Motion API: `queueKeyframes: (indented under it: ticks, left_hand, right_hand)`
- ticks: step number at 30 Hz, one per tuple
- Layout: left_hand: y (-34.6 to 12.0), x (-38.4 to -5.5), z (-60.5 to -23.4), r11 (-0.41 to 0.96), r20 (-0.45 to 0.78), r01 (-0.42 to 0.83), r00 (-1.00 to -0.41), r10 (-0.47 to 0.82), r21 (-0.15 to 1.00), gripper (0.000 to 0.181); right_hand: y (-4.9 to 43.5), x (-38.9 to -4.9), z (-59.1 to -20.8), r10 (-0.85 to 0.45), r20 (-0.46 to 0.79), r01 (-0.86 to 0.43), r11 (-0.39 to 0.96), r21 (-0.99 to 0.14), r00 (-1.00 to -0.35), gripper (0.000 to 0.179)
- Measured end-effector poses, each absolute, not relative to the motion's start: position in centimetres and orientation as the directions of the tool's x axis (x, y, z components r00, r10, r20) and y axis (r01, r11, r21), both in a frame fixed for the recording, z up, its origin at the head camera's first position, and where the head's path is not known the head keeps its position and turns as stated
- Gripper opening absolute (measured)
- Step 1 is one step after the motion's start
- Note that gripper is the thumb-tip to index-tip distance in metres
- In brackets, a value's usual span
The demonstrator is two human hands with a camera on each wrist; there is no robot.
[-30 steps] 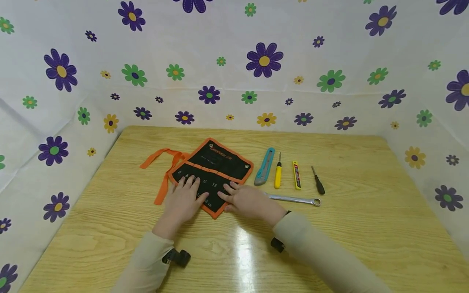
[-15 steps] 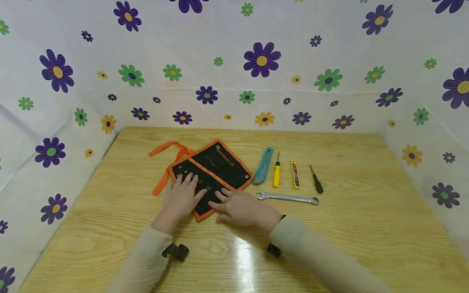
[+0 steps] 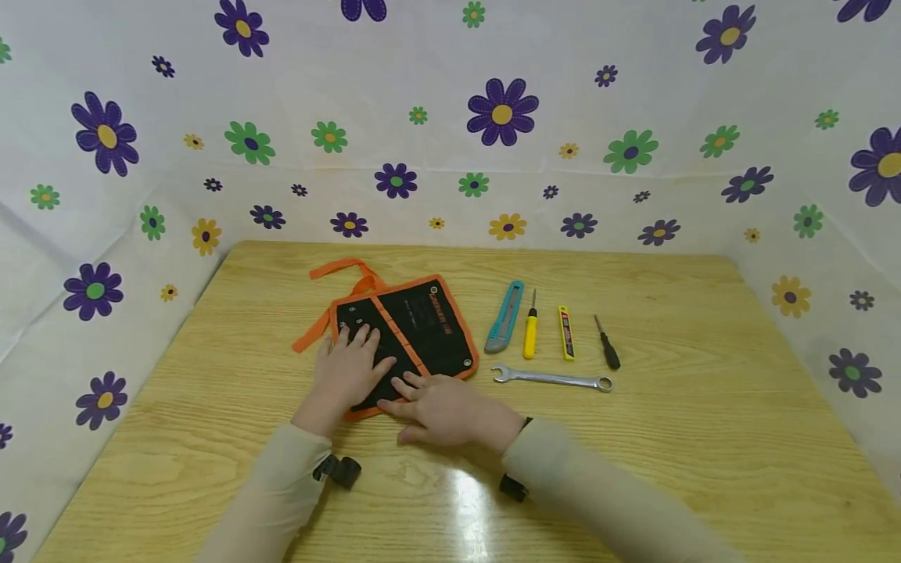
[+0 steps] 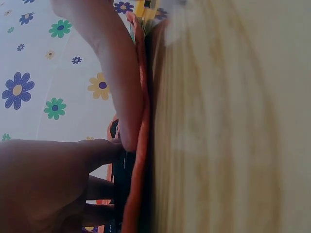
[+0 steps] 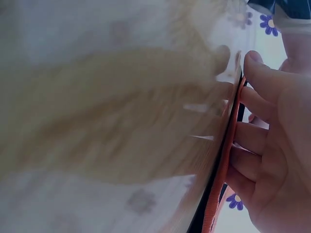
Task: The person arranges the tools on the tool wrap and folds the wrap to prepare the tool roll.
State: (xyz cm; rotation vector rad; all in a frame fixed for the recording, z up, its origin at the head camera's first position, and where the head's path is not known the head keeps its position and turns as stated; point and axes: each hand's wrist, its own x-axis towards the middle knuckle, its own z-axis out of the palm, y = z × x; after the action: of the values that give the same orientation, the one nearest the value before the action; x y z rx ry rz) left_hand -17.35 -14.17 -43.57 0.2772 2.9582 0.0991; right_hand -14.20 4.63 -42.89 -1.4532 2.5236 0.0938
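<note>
A black tool roll (image 3: 439, 332) with orange edging lies flat and unfolded on the table, pockets to the left and plain flap to the right. White numbers mark its pockets, several of them covered by my hands. My left hand (image 3: 345, 371) rests on the pocket side with fingers spread. At the near edge, the fingers of my right hand (image 3: 446, 410) touch the roll, fairly straight. An orange tie strap (image 3: 317, 332) trails off the roll's far left side. In the left wrist view the orange edging (image 4: 141, 160) runs beneath the hand; the right wrist view shows fingertips on the cloth (image 5: 221, 179).
Right of the roll lie a teal utility knife (image 3: 504, 317), a yellow-handled screwdriver (image 3: 531, 336), a slim yellow case (image 3: 566, 334) and a black-handled screwdriver (image 3: 608, 350). A combination wrench (image 3: 552, 378) lies nearer. Flowered cloth (image 3: 450, 141) hangs behind the wooden table (image 3: 690, 438).
The tool roll has turned clockwise on the table, its flap swinging nearer on the right. My right hand has slid left and nearer with it; the wrench's open end has come into view.
</note>
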Motion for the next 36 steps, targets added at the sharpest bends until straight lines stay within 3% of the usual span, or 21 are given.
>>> queueKeyframes:
  ticks: [12, 23, 36]
  left_hand:
    - [-14.6, -18.4, -43.2, 0.974, -0.181, 0.221, -0.957, 0.227, 0.055, 0.066]
    - [-15.1, -19.5, -42.7, 0.970, -0.212, 0.234, -0.947, 0.243, 0.066, 0.067]
    - [-15.3, -21.3, -42.9, 0.970, -0.242, 0.224, -0.940, 0.241, 0.095, 0.068]
  right_hand:
    - [3.1, -14.1, -42.9, -0.862, -0.247, -0.867, 0.482, -0.127, -0.443, 0.063]
    - [2.0, -15.6, -43.1, -0.863, -0.301, -0.817, 0.490, -0.305, -0.405, 0.063]
    - [1.6, -17.3, -43.0, -0.853, -0.303, -0.794, 0.512, -0.326, -0.425, 0.059]
